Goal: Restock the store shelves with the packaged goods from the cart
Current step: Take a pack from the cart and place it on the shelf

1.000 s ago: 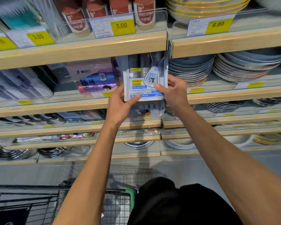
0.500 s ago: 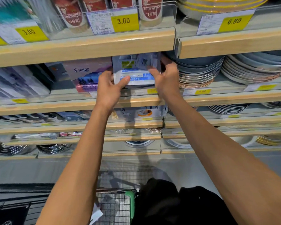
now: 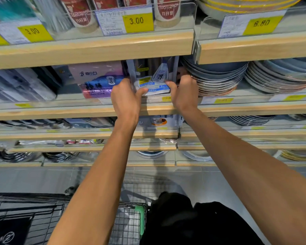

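Observation:
A flat white and blue packet [image 3: 153,80] stands upright on the second shelf [image 3: 78,112], just under the top shelf board. My left hand [image 3: 125,99] grips its lower left corner with the thumb across the front. My right hand [image 3: 183,92] holds its right edge, fingers curled behind it. The packet's top is hidden by the shelf above. The wire cart [image 3: 127,225] with a green handle corner sits at the bottom, below my arms.
Pink and purple bag packs [image 3: 97,80] lie left of the packet. Stacked grey plates [image 3: 217,78] stand close on its right. Toothpick jars [image 3: 78,13] and yellow price tags [image 3: 137,22] line the top shelf. Lower shelves hold more packets and dishes.
Both hands have pushed the packet deeper into the second shelf and stood it more upright. The view has shifted slightly closer to the shelf.

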`<state>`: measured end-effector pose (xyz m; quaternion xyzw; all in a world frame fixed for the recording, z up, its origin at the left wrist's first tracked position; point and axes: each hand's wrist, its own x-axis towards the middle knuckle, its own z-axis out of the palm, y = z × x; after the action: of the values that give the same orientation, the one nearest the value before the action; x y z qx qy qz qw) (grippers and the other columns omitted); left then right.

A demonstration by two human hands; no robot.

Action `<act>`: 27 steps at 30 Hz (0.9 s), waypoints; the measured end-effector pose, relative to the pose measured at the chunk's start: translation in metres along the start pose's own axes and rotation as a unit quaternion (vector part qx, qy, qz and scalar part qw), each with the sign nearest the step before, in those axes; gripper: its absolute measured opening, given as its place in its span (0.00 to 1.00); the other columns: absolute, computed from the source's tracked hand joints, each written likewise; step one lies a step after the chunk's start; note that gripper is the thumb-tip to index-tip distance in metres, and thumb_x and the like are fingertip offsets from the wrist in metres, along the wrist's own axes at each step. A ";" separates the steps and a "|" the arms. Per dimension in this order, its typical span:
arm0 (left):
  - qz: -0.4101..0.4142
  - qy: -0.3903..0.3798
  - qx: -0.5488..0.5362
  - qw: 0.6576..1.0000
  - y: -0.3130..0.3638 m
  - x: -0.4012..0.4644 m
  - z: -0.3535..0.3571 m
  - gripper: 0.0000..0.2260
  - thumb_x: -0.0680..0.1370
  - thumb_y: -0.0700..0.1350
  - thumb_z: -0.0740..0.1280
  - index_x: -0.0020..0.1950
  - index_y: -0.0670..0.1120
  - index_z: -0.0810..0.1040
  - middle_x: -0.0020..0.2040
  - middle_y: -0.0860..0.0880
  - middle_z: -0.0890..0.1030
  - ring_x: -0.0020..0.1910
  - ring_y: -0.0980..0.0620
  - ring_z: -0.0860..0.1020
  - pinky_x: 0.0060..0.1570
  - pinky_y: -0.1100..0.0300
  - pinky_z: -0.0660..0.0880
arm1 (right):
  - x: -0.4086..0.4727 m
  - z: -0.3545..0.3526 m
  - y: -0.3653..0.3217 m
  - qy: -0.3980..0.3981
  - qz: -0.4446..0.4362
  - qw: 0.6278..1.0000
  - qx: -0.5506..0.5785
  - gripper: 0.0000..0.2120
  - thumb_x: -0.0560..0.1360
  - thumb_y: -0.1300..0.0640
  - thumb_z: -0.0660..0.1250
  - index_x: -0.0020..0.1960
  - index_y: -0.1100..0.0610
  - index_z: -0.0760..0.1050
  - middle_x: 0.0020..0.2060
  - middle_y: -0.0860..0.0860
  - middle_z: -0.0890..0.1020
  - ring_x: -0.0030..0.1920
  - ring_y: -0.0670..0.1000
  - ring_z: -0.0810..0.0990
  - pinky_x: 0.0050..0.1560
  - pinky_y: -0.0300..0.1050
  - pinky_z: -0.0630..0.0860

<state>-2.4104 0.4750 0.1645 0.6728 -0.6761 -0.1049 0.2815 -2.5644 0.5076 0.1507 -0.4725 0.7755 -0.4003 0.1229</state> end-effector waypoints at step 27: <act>-0.237 0.049 -0.335 0.911 -0.107 -0.172 -0.059 0.10 0.77 0.42 0.72 0.56 0.39 0.83 0.46 0.41 0.86 0.48 0.48 0.85 0.50 0.56 0.81 | -0.152 0.029 -0.026 -0.130 -0.117 0.955 0.240 0.08 0.74 0.54 0.73 0.42 0.53 0.74 0.34 0.47 0.77 0.33 0.45 0.74 0.37 0.46 0.77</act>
<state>-2.3000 0.6480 0.1158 0.6835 -0.4073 -0.3560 0.4901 -2.4516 0.6133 0.1222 -0.5648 0.5729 -0.5212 0.2847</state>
